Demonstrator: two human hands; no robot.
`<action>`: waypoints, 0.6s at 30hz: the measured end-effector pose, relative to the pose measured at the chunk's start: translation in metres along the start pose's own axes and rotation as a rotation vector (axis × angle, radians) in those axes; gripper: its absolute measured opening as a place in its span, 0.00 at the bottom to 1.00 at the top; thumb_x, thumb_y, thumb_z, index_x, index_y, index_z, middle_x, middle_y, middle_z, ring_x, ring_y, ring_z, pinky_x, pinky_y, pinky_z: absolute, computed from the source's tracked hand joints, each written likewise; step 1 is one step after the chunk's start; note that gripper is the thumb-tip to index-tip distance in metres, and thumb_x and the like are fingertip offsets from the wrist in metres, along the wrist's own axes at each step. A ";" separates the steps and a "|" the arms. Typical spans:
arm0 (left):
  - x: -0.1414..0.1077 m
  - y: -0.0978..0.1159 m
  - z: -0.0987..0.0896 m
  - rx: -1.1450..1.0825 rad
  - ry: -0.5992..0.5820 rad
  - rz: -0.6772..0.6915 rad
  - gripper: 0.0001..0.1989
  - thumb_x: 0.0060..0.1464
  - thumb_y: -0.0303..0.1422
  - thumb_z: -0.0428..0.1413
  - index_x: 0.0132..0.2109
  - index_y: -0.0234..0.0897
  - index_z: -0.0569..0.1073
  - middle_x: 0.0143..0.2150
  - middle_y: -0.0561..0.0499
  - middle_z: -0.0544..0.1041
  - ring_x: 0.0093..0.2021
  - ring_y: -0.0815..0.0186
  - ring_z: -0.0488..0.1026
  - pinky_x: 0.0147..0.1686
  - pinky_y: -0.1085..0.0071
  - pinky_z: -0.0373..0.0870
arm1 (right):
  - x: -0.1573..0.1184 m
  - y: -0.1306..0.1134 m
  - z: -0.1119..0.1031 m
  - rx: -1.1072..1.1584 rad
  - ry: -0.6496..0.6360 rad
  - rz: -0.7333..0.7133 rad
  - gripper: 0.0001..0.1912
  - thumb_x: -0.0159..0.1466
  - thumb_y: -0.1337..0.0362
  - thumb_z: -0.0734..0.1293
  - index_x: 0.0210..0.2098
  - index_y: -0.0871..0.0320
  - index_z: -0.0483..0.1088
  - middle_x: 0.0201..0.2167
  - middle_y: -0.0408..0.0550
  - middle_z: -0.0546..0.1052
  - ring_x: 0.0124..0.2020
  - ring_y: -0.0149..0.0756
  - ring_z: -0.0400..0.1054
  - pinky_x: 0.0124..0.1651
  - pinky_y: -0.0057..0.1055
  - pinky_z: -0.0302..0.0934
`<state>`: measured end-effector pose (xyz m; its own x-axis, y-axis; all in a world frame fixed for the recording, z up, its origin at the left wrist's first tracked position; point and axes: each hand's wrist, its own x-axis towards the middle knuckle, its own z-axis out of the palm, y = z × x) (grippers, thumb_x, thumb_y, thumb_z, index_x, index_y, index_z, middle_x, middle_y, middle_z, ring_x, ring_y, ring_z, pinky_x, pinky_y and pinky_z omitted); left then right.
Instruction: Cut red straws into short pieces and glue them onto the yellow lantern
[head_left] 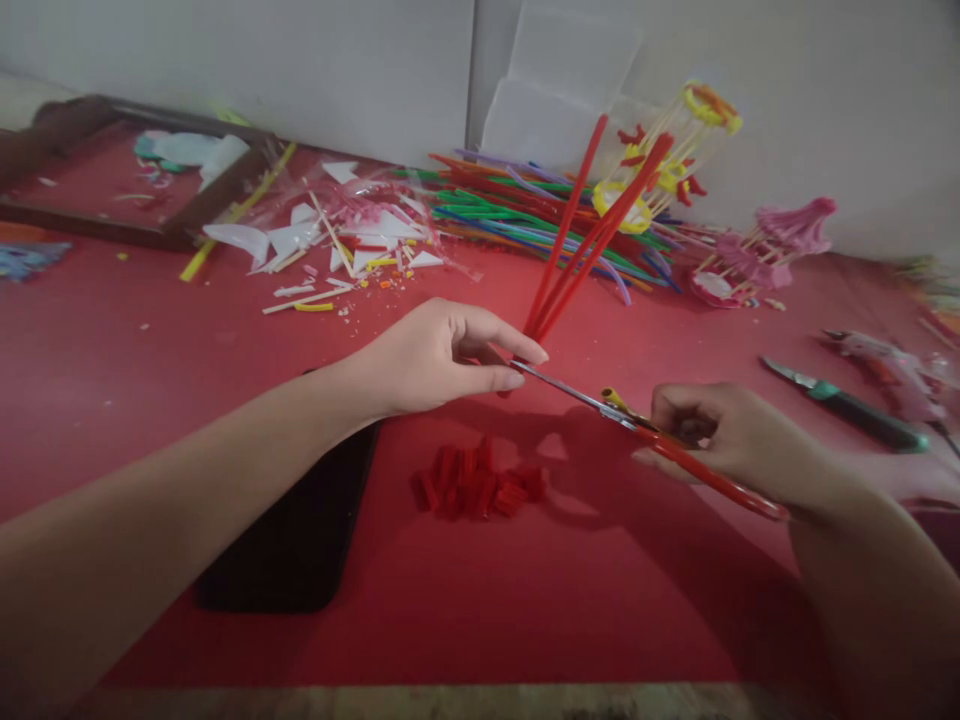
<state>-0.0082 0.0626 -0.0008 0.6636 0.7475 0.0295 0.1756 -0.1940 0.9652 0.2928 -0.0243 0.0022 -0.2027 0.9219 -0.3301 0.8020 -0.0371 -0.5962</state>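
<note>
My left hand point(442, 355) pinches the lower ends of several long red sticks point(574, 255), which rise up and to the right. In my right hand point(739, 435) is a pair of scissors point(697, 470) with red handles, the fingers closed round them. The scissor blades point left, and their tip meets the sticks by my left fingertips; whether the blades grip a stick I cannot tell. Below the hands lies a small pile of short red cut pieces point(469, 480) on the red tabletop point(600, 610).
A black phone-like slab point(292, 540) lies under my left forearm. Coloured sticks point(487, 210), white scraps point(292, 235) and a dark wooden frame point(172, 235) line the back. A yellow stick model point(622, 205), a pink model point(772, 250), a knife point(855, 410) and a glue gun point(885, 365) are on the right.
</note>
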 end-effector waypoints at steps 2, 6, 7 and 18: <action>0.000 0.001 -0.001 0.022 0.016 0.008 0.11 0.50 0.29 0.63 0.44 0.39 0.81 0.37 0.51 0.84 0.35 0.66 0.81 0.39 0.72 0.78 | 0.000 -0.001 0.001 -0.027 0.016 -0.020 0.18 0.53 0.55 0.72 0.22 0.56 0.60 0.18 0.37 0.60 0.21 0.26 0.53 0.23 0.24 0.48; 0.000 0.004 -0.003 0.042 0.032 0.007 0.11 0.50 0.28 0.64 0.42 0.39 0.81 0.38 0.52 0.84 0.36 0.66 0.81 0.39 0.73 0.78 | 0.001 -0.004 0.004 -0.037 0.024 -0.053 0.16 0.52 0.60 0.70 0.21 0.56 0.57 0.17 0.36 0.57 0.20 0.25 0.50 0.22 0.24 0.46; 0.000 0.005 -0.003 0.034 0.028 0.007 0.10 0.50 0.27 0.64 0.42 0.39 0.81 0.38 0.52 0.84 0.36 0.66 0.81 0.39 0.73 0.78 | 0.001 -0.005 0.004 -0.039 0.025 -0.062 0.16 0.52 0.60 0.69 0.21 0.56 0.56 0.17 0.36 0.56 0.20 0.25 0.50 0.22 0.24 0.45; 0.001 0.006 -0.004 0.008 0.020 -0.006 0.10 0.49 0.25 0.63 0.41 0.37 0.81 0.38 0.51 0.84 0.39 0.65 0.81 0.42 0.72 0.78 | 0.003 -0.004 0.010 -0.013 0.060 -0.064 0.26 0.53 0.47 0.72 0.21 0.56 0.55 0.18 0.35 0.54 0.21 0.25 0.47 0.22 0.24 0.44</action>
<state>-0.0097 0.0651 0.0061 0.6479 0.7612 0.0292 0.1856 -0.1949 0.9631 0.2834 -0.0251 -0.0036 -0.2199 0.9438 -0.2468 0.7958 0.0272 -0.6050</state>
